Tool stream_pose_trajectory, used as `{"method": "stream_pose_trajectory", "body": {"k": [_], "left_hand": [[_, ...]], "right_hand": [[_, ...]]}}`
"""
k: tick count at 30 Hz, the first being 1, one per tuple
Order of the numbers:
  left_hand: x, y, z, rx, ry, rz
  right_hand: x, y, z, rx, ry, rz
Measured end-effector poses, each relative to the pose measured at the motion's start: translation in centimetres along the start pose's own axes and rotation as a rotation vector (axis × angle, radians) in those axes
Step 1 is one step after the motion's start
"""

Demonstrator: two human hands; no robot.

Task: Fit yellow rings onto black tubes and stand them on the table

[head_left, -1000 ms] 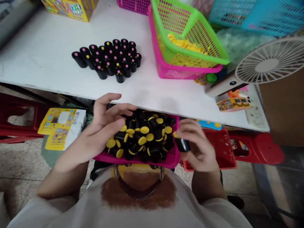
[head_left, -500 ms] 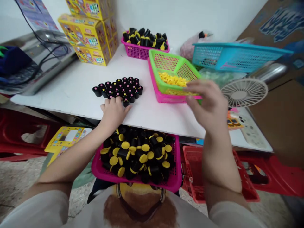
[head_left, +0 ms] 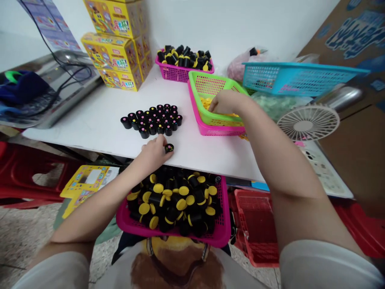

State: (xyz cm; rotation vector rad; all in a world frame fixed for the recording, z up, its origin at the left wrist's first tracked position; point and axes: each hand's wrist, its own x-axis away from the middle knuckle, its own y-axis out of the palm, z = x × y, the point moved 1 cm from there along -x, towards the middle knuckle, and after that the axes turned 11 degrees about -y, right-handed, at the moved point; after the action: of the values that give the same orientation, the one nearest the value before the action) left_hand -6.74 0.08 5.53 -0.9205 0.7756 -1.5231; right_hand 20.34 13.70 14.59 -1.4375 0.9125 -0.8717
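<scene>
My left hand (head_left: 154,151) rests on the white table (head_left: 99,116) near its front edge, fingers curled around one black cylinder (head_left: 169,148) with a pink dot that stands apart from the cluster. That cluster of black cylinders (head_left: 153,119) stands upright just behind it. My right hand (head_left: 224,102) reaches into the green basket (head_left: 210,86), fingers bent down among the yellow caps (head_left: 210,105); what it holds is hidden. On my lap sits a pink basket (head_left: 180,235) full of black cylinders with yellow caps.
The green basket is nested in a pink one (head_left: 207,127). A further pink basket of capped cylinders (head_left: 183,60) stands at the back beside stacked yellow boxes (head_left: 118,48). A blue basket (head_left: 296,78) and a small white fan (head_left: 307,122) are at the right. Red crates (head_left: 255,224) lie below.
My left hand has drawn back from the cluster toward the table edge with one cylinder. My right hand has moved forward and down into the green basket.
</scene>
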Motion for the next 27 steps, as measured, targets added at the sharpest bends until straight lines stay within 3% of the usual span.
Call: {"method": "stream_pose_trajectory", "body": {"k": [3,8,12,14,18,20,22,24,25,27], "left_hand": [[0.4,0.9,-0.7,0.248,0.136,-0.126],[-0.3,2.5,-1.7,0.486,0.205,-0.187],[0.0,2.5,-1.9,0.63,0.205,-0.258],[0.6,2.0,-1.8,0.706,0.175,-0.243],[3.1,0.2,-1.2,0.779,0.154,-0.101],[4.8,-0.8,-0.7,0.824,0.202,-0.057],[6.4,-1.5,-0.1,0.906,0.272,-0.042],[8.0,-1.9,0.4,0.994,0.337,-0.049],[8.7,-2.0,0.6,1.028,0.36,-0.064],[9.8,-1.9,1.0,1.067,0.385,-0.125]], "right_hand": [[0.9,-0.7,-1.2,0.03,0.045,-0.2],[1.2,-0.6,-1.7,0.04,0.012,-0.147],[0.5,0.1,-0.8,0.03,0.031,-0.134],[0.1,0.5,0.1,-0.006,0.037,-0.136],[0.3,0.0,1.6,-0.132,-0.026,-0.097],[1.5,-0.9,1.3,-0.187,-0.025,0.035],[3.8,-1.6,-0.4,-0.236,-0.006,0.332],[7.0,-1.5,-3.7,-0.316,-0.031,0.694],[8.7,-1.0,-5.9,-0.39,-0.098,0.809],[12.1,0.9,-10.7,-0.575,-0.261,0.896]]}}
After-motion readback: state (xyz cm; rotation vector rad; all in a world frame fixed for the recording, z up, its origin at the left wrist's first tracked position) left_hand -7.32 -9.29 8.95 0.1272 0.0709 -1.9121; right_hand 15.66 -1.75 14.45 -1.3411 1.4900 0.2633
